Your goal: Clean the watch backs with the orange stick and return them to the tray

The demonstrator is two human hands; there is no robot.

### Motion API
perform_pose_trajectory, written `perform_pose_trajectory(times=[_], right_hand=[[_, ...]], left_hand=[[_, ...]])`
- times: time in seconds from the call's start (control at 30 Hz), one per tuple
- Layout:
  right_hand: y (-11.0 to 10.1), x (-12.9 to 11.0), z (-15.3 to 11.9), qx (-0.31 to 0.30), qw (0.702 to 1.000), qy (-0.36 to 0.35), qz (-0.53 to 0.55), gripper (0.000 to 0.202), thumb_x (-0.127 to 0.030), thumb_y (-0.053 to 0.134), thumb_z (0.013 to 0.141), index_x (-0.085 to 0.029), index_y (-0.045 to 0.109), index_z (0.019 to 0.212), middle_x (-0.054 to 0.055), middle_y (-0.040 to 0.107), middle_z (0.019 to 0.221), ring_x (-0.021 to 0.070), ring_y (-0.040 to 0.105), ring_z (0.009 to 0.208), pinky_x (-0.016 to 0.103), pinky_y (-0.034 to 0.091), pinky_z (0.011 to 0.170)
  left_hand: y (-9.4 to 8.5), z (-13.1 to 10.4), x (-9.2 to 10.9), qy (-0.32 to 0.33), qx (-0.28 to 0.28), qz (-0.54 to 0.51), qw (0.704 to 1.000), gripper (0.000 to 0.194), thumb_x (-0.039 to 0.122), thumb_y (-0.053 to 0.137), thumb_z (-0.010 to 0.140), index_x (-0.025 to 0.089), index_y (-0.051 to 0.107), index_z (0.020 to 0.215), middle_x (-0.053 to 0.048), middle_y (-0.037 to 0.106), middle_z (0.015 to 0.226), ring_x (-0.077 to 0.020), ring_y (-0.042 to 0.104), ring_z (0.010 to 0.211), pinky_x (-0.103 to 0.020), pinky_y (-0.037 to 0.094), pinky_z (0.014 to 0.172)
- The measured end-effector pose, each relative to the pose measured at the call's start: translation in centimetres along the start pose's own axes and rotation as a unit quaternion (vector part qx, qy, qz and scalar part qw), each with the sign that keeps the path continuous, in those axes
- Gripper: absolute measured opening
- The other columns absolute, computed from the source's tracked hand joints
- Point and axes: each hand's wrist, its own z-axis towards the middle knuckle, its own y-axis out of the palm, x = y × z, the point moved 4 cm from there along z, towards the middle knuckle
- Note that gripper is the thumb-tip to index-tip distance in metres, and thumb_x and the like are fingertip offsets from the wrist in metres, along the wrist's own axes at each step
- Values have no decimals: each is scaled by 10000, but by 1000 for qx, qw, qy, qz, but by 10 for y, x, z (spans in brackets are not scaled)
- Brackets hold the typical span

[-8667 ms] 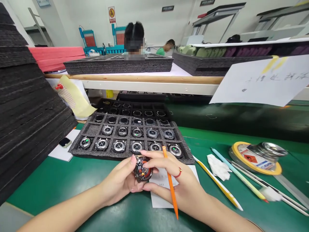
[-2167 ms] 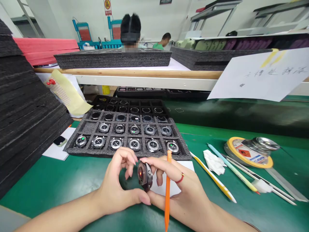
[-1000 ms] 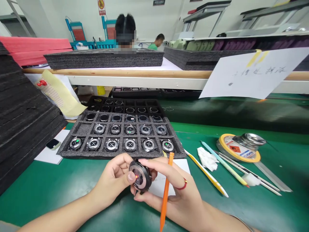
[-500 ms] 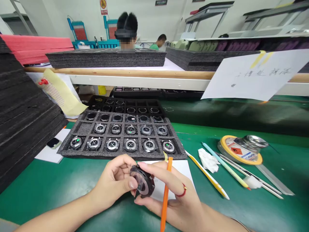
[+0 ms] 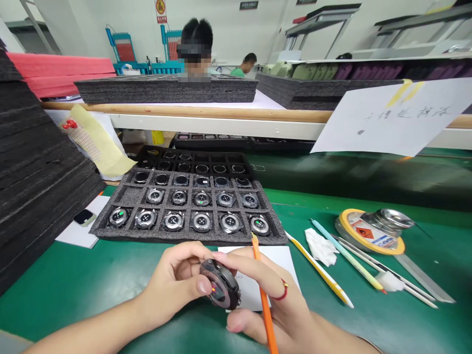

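A round dark smartwatch case (image 5: 220, 285) without a strap is tilted between my hands, and a small red light shows on its face. My left hand (image 5: 184, 275) grips it from the left, thumb on the near side and fingers curled behind. My right hand (image 5: 269, 290) has an orange plastic stick (image 5: 264, 300) lodged between its fingers, thin end pointing up. Its index fingertip touches the top of the watch, while its thumb is apart from the lower edge. Beneath lies a white sheet of paper (image 5: 283, 258) on the green table.
Beyond my hands, a grey foam tray (image 5: 127, 196) holds several watch cases in compartments. On the right lie a yellow-and-white pen-like tool (image 5: 320, 270), a crumpled tissue (image 5: 321, 246), a tape roll (image 5: 346, 221) and a metal dispenser (image 5: 393, 219). Black foam (image 5: 33, 172) is stacked left; a shelf edge (image 5: 206, 118) crosses ahead.
The watch has turned between my hands and a red light now shows on it. My right thumb has come off its lower edge, and the orange stick leans more to the left at its top.
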Motion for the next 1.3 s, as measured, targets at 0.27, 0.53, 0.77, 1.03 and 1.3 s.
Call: perform_pose_trajectory(times=[0.27, 0.53, 0.77, 1.03, 1.3], right_hand=[[-3, 0, 4, 32, 999, 0, -10, 352, -359, 584, 1009, -201, 536, 1320, 48, 625, 960, 131, 631, 834, 226, 564, 770], [-7, -1, 7, 66, 997, 6, -26, 252, -341, 555, 1025, -191, 603, 1222, 40, 671, 911, 128, 649, 826, 226, 562, 757], [-10, -2, 8, 95, 993, 0, -71, 209, -194, 714, 900, -186, 627, 1090, 42, 693, 906, 138, 659, 799, 245, 562, 731], [-11, -14, 7, 94, 990, 2, -107, 177, -60, 690, 821, -195, 633, 920, 10, 629, 776, 124, 608, 662, 232, 534, 585], [-9, -18, 0, 67, 980, -53, -181, 158, -46, 644, 878, -192, 652, 940, 7, 619, 719, 134, 631, 633, 239, 531, 543]], left_hand=[[2, -2, -1, -39, 6, 3, 999, 276, 460, 746, 875, 202, 684, 953, -32, 702, 860, -158, 699, 778, -218, 548, 686], [7, -1, 1, -47, -7, -16, 999, 212, 363, 780, 866, 212, 702, 994, -18, 680, 875, -112, 653, 756, -184, 541, 700], [10, -3, 1, -51, -16, 18, 998, 195, 245, 790, 862, 258, 716, 1042, 4, 666, 859, -80, 574, 735, -138, 483, 682], [9, 0, -1, -36, 1, 17, 999, 280, 178, 829, 815, 245, 678, 1041, 24, 646, 815, -64, 578, 695, -117, 465, 649], [5, -1, 0, -37, 7, 53, 998, 251, 348, 776, 869, 291, 737, 1111, -7, 667, 851, -106, 583, 729, -159, 475, 671]])
